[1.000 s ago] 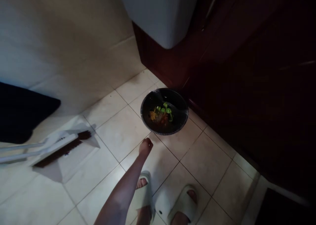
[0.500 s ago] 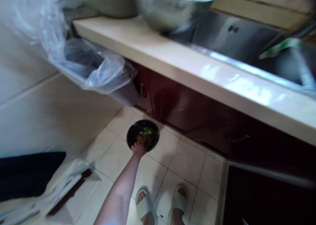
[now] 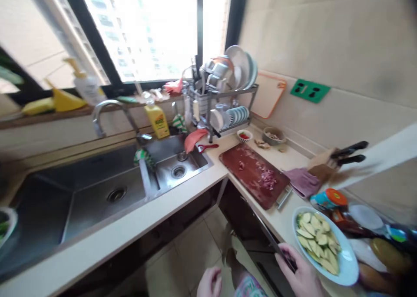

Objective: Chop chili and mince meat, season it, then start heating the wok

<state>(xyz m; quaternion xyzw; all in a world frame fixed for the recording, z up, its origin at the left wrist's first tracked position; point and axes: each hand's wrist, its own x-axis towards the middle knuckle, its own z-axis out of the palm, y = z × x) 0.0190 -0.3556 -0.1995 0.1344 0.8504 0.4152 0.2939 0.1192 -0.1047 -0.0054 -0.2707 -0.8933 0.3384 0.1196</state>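
Observation:
At the lower right, my right hand [image 3: 298, 271] is closed around the dark handle of a kitchen knife [image 3: 272, 239], seen almost edge-on beside the counter edge. My left hand [image 3: 210, 283] shows at the bottom, low over the floor, loosely curled with a gap between thumb and fingers and nothing visible in it. A brown cutting board [image 3: 250, 171] lies ahead on the counter, bearing chopped reddish meat [image 3: 267, 178]. Near my right hand stands a pale oval plate [image 3: 347, 266] of sliced pale-green vegetable [image 3: 317, 236].
To the left is a double sink [image 3: 130, 179] with a faucet [image 3: 114, 103]. A dish rack [image 3: 228, 93] fills the corner. Along the right wall are a knife block [image 3: 325, 162], a purple cloth [image 3: 301, 180] and several jars. A small bowl [image 3: 244, 135] holds something red.
My view has swung up and right, from the floor to the corner counter. My left hand has left the black container of green scraps. My right hand is now visible, holding the knife.

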